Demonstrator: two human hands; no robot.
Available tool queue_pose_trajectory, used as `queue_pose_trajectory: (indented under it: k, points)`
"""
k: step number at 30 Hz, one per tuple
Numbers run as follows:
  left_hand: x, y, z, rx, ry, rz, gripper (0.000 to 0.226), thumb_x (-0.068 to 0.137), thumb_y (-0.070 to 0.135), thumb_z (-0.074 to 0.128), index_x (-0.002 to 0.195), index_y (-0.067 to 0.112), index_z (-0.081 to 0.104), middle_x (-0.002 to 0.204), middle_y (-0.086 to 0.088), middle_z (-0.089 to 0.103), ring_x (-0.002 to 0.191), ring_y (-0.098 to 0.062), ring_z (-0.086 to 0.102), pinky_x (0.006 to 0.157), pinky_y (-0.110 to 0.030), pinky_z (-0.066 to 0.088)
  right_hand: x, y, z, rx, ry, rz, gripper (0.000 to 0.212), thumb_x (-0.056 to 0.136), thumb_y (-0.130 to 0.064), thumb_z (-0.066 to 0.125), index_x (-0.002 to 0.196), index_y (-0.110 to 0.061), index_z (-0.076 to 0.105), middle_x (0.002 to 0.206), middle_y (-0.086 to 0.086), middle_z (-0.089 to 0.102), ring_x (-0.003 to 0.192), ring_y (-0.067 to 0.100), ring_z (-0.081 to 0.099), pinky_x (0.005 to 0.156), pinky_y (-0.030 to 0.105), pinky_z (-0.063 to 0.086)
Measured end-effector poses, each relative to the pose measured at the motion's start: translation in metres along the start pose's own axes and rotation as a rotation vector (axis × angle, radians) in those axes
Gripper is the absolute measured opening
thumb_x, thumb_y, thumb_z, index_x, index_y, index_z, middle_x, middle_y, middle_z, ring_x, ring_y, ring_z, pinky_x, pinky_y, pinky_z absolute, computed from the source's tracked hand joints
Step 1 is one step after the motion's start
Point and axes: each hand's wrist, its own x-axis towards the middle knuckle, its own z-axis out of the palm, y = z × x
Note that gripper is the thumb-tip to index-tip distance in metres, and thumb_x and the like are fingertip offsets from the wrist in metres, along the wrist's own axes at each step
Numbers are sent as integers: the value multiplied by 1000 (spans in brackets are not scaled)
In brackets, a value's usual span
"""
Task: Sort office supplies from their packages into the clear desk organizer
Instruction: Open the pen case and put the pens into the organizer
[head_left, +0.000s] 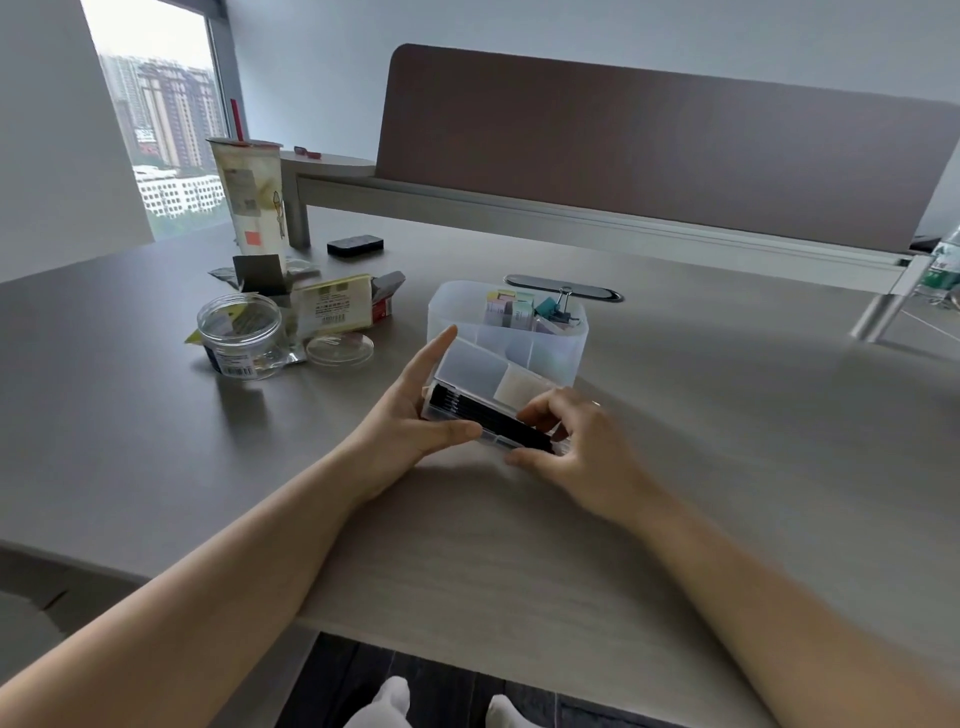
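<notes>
**Holding a clear case of black refills in front of the desk organizer**

Gripping a small clear case at frame centre, both hands are working just in front of the clear desk organizer. The left hand is bracing the case's left end, thumb pressed along the near edge and index finger stretched straight up against the organizer's left wall. The right hand is pinching the case's right end, its fingers curled over the top and its thumb under the near edge. The case's lid is standing raised toward the organizer, and a row of slim black sticks, probably pen refills, is lying inside. Their long axis is running from centre-left down toward centre-right, so the ends at the right are sitting directly under the right fingertips; that hand looks the better placed to lift them out.

The organizer is standing immediately behind the case, toward the upper centre of the frame, apparently touching or nearly touching the raised lid. Pastel sticky notes and binder clips are already filling its rear compartments; the front compartments appear free. Whether the refills would fit upright or only lying flat cannot be judged.

At centre-left, an open jar, its lid, torn packaging and a tall drink cup are sitting on the desk.
</notes>
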Motion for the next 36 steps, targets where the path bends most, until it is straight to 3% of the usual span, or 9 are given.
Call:
queue_pose_trajectory:
  k: [12, 15, 17, 19, 21, 22, 25, 28, 36]
  points:
    - [0, 3, -2, -45, -22, -41, 83, 77, -18, 49, 119, 51, 30, 97, 14, 58, 66, -2, 60, 70, -16, 52, 2, -2, -1, -33, -12, -15, 29, 76, -16, 68, 102, -5, 61, 92, -3, 52, 86, 10, 48, 70, 1, 34]
    - [-2, 4, -3, -25, -72, -30, 81, 80, -13, 50, 111, 61, 33, 93, -2, 59, 79, -24, 49, 80, -30, 47, 6, 0, -2, -25, -29, -13, 30, 76, -17, 68, 103, -5, 61, 94, -3, 53, 85, 8, 48, 68, 1, 36]
    - [-4, 6, -2, -22, -84, -17, 81, 82, -11, 49, 108, 63, 35, 88, -6, 59, 88, -27, 38, 87, -40, 39, 8, 1, -3, -25, -40, -11, 30, 77, -17, 67, 104, -6, 61, 95, -4, 53, 84, 7, 48, 67, 1, 36]
    - [-4, 8, 1, 13, -72, 6, 81, 82, -12, 49, 109, 63, 32, 103, -1, 61, 91, -26, 38, 91, -45, 37, 9, 2, -3, -37, -57, -18, 31, 78, -18, 66, 106, -6, 60, 97, -4, 52, 83, 5, 47, 67, 0, 35]
    - [-3, 9, 4, 79, -38, 47, 82, 81, -12, 51, 111, 61, 28, 135, 0, 46, 96, -24, 44, 93, -42, 42, 10, 3, -4, -24, -72, -17, 31, 79, -17, 65, 108, -6, 61, 98, -5, 52, 82, 4, 47, 68, 0, 35]
    - [-2, 10, 5, 102, -22, 68, 80, 81, -12, 51, 112, 58, 29, 141, -1, 38, 100, -19, 48, 91, -36, 45, 10, 4, -4, -10, -79, -14, 31, 79, -17, 65, 108, -6, 61, 98, -5, 51, 80, 2, 47, 68, 0, 36]
    - [-2, 9, 4, 142, 2, 83, 71, 80, -11, 53, 110, 51, 36, 113, 0, 51, 87, -8, 53, 79, -19, 51, 12, 5, -5, 39, -97, 28, 30, 77, -16, 68, 104, -7, 61, 88, -10, 52, 73, -4, 46, 64, 2, 37]
    - [-2, 6, 0, 192, 10, 63, 70, 78, -9, 56, 110, 50, 37, 90, 0, 53, 79, -10, 52, 75, -20, 51, 16, 5, -6, 75, -125, 79, 29, 74, -15, 70, 100, -9, 59, 81, -16, 49, 69, -2, 46, 60, 3, 37]
    - [3, -2, -5, 214, 43, 30, 80, 72, -13, 61, 114, 50, 33, 94, -1, 54, 79, -9, 52, 73, -14, 50, 17, 6, -4, -2, -192, 51, 26, 79, -15, 65, 103, -9, 59, 92, -3, 48, 73, 0, 43, 63, 2, 35]
